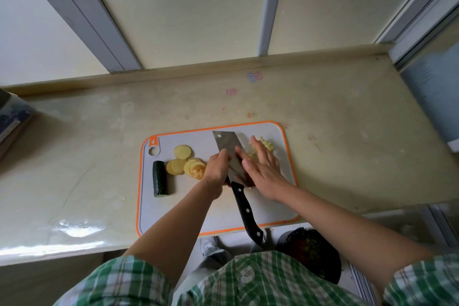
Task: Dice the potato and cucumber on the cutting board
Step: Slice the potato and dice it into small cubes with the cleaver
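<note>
A grey cutting board [218, 216] with an orange rim lies on the counter. On its left part are a dark green cucumber piece [160, 179] and several round potato slices [182, 152]. A small pile of diced potato [263, 146] sits at the board's far right. My left hand [218, 169] grips the cleaver [224, 146] by the blade near its heel, and the black handle points toward me, unheld. My right hand [263, 169] lies flat with straight fingers against the blade's right side, beside the diced pile.
The beige counter [335, 131] runs back to a wall ledge, with bare surface left, right and behind the board. A box-like object [11, 119] sits at the far left edge. A bin with a black bag [311, 253] stands on the floor below the counter's front edge.
</note>
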Demonstrator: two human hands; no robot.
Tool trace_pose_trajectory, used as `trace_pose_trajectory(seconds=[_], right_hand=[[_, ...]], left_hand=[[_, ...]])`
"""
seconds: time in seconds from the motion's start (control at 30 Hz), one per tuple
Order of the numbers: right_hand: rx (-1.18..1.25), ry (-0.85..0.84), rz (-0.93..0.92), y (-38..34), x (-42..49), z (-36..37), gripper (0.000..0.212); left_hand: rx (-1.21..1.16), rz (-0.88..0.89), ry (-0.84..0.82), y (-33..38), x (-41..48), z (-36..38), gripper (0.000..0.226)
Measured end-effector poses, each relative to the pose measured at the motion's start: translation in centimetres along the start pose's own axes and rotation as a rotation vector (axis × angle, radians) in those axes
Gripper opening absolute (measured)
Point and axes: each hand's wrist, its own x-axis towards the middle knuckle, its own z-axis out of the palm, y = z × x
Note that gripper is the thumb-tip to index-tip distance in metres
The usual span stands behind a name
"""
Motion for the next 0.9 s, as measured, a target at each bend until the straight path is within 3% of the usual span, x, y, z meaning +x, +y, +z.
trace_pose_trajectory(seconds=[0.07, 0.2, 0.3, 0.37, 0.5, 0.6, 0.7, 0.83, 0.9], right_hand=[[-0.004, 0.040, 0.097, 0.2, 0.2, 0.1, 0.066], [-0.054, 0.048, 0.046, 0.2, 0.0, 0.3, 0.071], [-0.114, 0.097, 0.147, 0.2, 0.0, -0.3, 0.067], [-0.109, 0.144, 0.082, -0.2, -0.6, -1.0, 0.075], [0.043, 0.036, -0.014, -2.2, -2.6, -2.0, 0.078], [-0.022, -0.063, -0.014, -2.4, -3.1, -1.4, 0.084], [0.037, -0.026, -0.051, -2.1, -2.9, -0.8, 0.065], [0.196, 0.014, -0.034, -1.8, -2.7, -1.3, 0.055], [0.281, 0.001, 0.023, -1.4, -2.6, -1.2, 0.051]], left_hand=[[0.014, 0.008, 0.016, -0.1, 0.1, -0.2, 0.019], [0.014, 0.014, 0.041, -0.3, 0.3, -0.7, 0.018], [-0.002, 0.020, 0.049, -0.2, 0.1, -0.9, 0.019], [-0.012, 0.033, 0.033, -0.2, 0.2, -1.0, 0.021], [-0.112, 0.046, 0.031, 0.0, 0.2, -0.7, 0.027], [-0.177, 0.100, 0.010, 0.4, 0.0, -0.3, 0.035], [-0.060, 0.159, -0.020, 0.5, -0.1, -0.1, 0.035], [0.363, 0.311, 0.036, 0.6, 0.1, -0.6, 0.037], [0.387, 0.355, 0.092, 0.9, 0.1, -0.9, 0.038]])
